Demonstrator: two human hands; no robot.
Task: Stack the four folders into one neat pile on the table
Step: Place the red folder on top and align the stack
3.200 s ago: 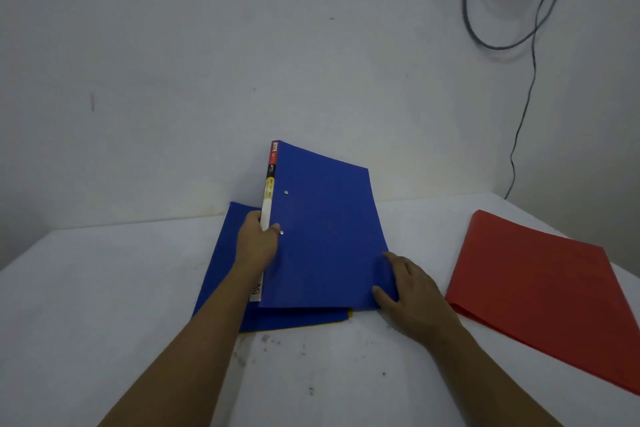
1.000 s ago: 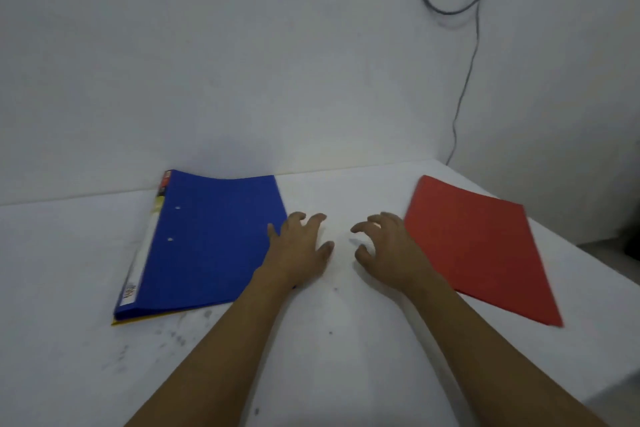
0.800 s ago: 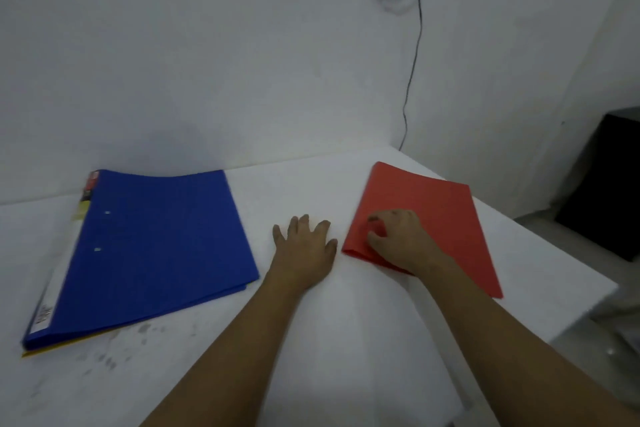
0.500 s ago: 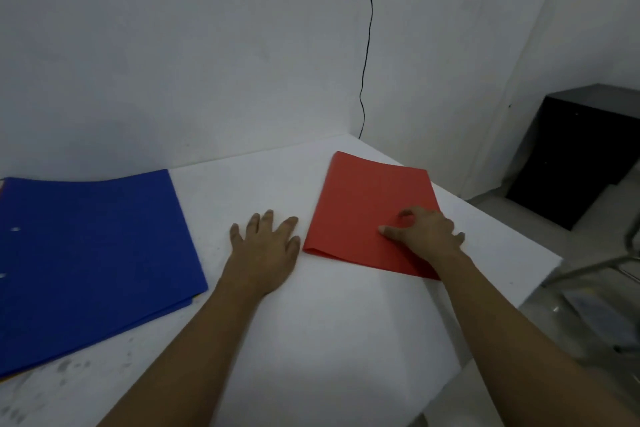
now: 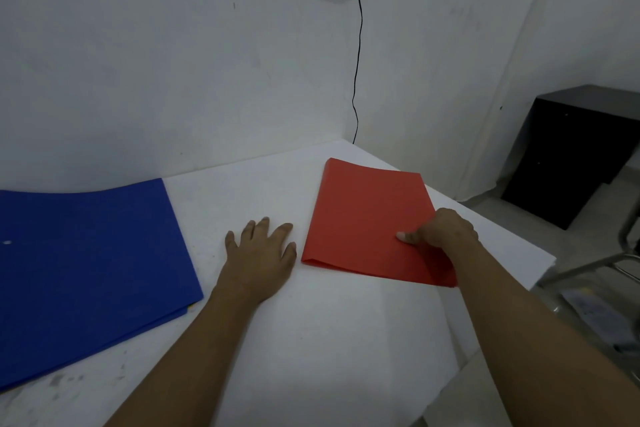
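A red folder lies flat on the right part of the white table. My right hand grips its right edge, thumb on top and fingers curled around the edge. My left hand rests flat and spread on the table, just left of the red folder's near left corner and holding nothing. At the far left lies a pile with a blue folder on top; another blue edge and a sliver of yellow show beneath it.
The table's right edge runs close behind my right hand. Beyond it stand a black cabinet and a metal chair frame. A black cable hangs down the white wall to the table's far corner.
The blue folder was laid on the pile and both hands let go. The view swung right. My right hand slid across the red folder to its right edge and closed on it; my left hand settled flat.
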